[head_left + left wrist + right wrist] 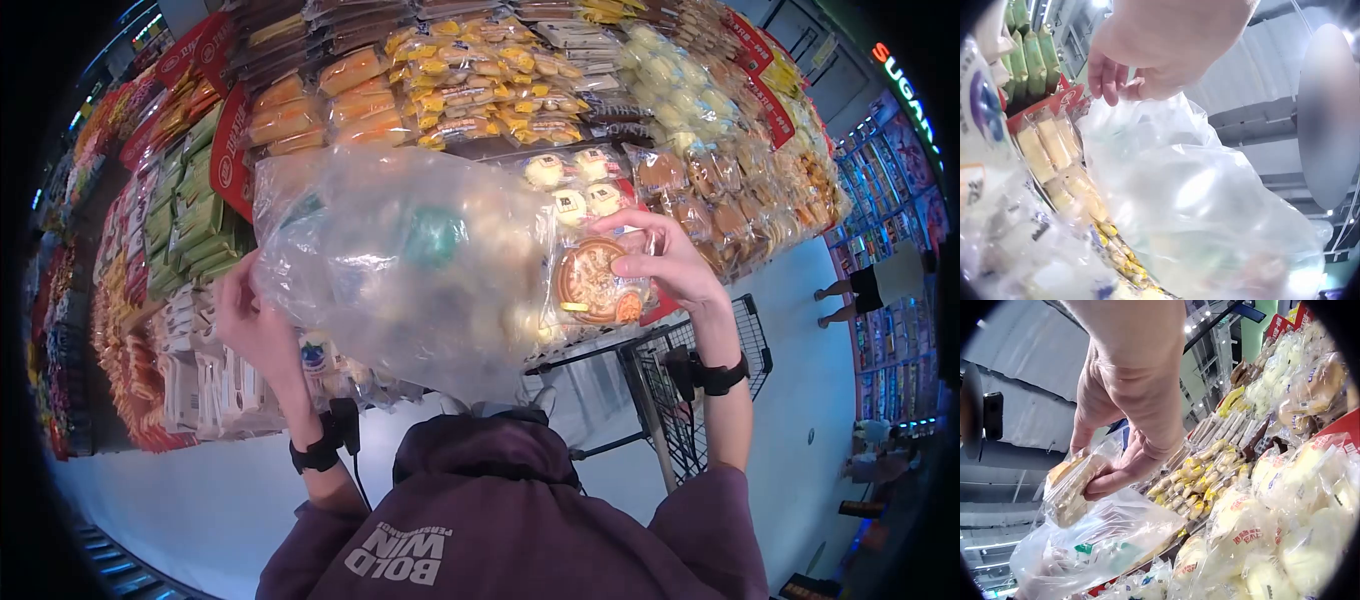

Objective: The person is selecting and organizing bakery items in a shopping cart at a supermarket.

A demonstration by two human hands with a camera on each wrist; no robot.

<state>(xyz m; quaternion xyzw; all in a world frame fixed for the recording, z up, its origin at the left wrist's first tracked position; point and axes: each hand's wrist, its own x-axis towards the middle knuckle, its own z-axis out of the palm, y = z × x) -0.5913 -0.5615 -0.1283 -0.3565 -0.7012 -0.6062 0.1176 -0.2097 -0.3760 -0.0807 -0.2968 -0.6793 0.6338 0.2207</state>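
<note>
A large clear plastic bag (400, 290) with green print spans the space before my chest. My left hand (258, 320) pinches its edge at the left; in the left wrist view the curled fingers (1109, 81) show at the top of the bag (1166, 169). Between thumb and fingers, my right hand (680, 265) holds a round, golden-brown packaged pastry (595, 278) in a clear wrapper, close beside the bag's right side. In the right wrist view the wrapped pastry (1071, 490) overlaps the bag (1110, 544) below it.
Heaped wrapped snacks surround the bag: yellow-packed ones (480, 90), pale buns (680, 85), brown cakes (700, 190) and green packs (190, 220). Red sign strips (232, 150) divide the display. A black shopping cart (660, 400) stands at the right; another person (880, 280) is farther off.
</note>
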